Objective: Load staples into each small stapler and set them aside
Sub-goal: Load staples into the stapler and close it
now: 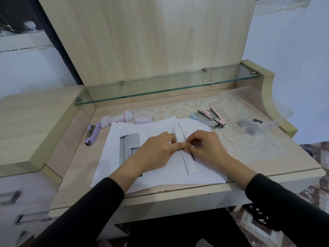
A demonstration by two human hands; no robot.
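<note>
My left hand lies flat on a stack of white paper, its fingertips pressing a narrow folded paper strip. My right hand pinches something small and metallic, apparently staples, right beside the left fingertips. A purple stapler lies open at the left of the desk. A blue stapler and two pink staplers lie open together at the back right. Several small pink staple boxes stand behind the paper.
A clear plastic tub leans at the back right, with dark staple strips beside it. A lace mat covers the desk's right part. A glass shelf runs above the back. Drawers stand to the left.
</note>
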